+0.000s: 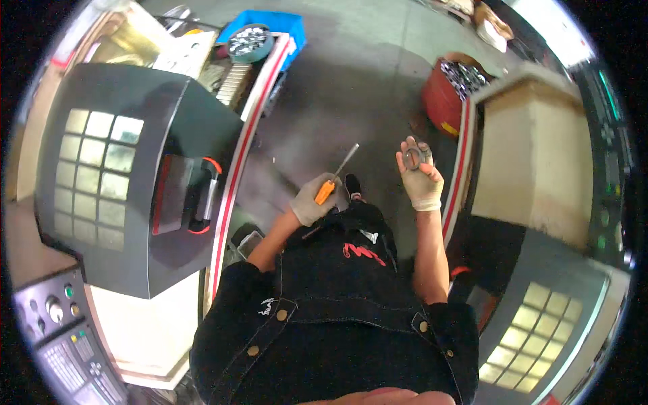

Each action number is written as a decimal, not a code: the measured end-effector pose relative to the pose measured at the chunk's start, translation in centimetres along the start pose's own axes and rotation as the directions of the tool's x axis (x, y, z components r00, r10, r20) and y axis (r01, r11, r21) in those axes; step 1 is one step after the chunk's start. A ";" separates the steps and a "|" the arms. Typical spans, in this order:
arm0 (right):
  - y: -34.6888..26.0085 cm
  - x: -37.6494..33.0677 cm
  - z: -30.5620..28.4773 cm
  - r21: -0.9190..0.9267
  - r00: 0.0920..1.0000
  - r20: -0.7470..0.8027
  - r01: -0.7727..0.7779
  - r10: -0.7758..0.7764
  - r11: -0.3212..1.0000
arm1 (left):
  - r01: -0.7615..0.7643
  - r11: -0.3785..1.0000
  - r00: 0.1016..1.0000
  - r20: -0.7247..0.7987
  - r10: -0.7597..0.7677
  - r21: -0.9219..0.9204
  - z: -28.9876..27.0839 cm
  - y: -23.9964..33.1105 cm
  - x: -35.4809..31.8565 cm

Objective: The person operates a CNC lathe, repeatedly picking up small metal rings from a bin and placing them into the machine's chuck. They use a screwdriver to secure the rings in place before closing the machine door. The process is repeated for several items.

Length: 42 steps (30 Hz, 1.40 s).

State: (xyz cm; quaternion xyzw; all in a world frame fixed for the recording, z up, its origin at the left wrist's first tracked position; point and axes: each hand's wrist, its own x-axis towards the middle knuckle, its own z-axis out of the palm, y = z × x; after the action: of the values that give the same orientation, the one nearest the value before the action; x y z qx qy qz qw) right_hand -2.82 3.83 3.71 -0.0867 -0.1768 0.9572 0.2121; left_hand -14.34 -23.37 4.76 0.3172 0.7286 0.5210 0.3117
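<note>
In front of my waist, my left hand (309, 204), in a pale glove, is closed around the orange handle of a screwdriver (325, 192). Its thin metal shaft slants up and to the right, touching nothing. My right hand (424, 189), also gloved, is held out to the right with the palm turned up. A dark metal ring (414, 158) rests against its fingers, with the thumb near its lower edge. The two hands are well apart, and the ring and the screwdriver do not touch.
Grey machines with windowed doors flank me: one door (115, 182) at left, another (540, 317) at right. A control panel (71, 337) is at lower left. A blue crate (290, 30) and a red bin (442, 94) of metal parts stand farther off.
</note>
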 end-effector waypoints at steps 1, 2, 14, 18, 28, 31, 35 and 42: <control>0.4 2.0 0.9 0.012 0.999 0.037 -0.040 0.039 0.999 | 0.011 0.998 1.000 -0.025 -0.009 0.057 -0.5 0.3 0.2; 0.9 3.9 1.9 0.023 0.995 0.072 -0.077 0.075 0.997 | 0.025 0.993 0.999 -0.047 -0.019 0.115 -0.9 0.5 0.4; 2.6 19.5 -0.8 -0.024 0.807 0.200 -0.563 0.556 0.826 | 0.146 0.940 0.976 -0.201 -0.086 0.308 -2.4 0.6 8.0; 5.1 22.8 0.9 -0.117 0.880 0.019 -0.469 0.475 0.875 | 0.235 0.892 0.898 -0.438 -0.046 0.387 -3.6 0.7 9.7; 11.5 32.4 0.0 0.031 0.591 -0.080 -0.803 0.803 0.595 | 0.563 0.721 0.826 -0.255 -0.503 0.404 -5.5 1.1 8.4; 13.9 33.7 0.1 -0.046 0.593 -0.168 -0.802 0.787 0.595 | 0.613 0.755 0.772 -0.380 -0.510 0.231 -4.0 -0.3 6.1; 18.4 34.1 0.7 -0.025 0.528 -0.219 -0.844 0.820 0.536 | 0.644 0.765 0.662 -0.517 -0.543 0.021 -3.1 -1.6 4.3; 24.4 30.8 6.0 -0.228 0.404 -0.092 -0.898 0.910 0.376 | 0.659 0.751 0.647 -0.524 -0.554 0.019 -7.8 -2.2 2.8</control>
State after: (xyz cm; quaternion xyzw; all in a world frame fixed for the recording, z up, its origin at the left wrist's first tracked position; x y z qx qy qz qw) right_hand -41.00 -5.24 -2.70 -0.1705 -0.2205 0.8900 -0.3609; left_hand -22.46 -26.16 4.36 -0.0579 0.8964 0.3683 0.2397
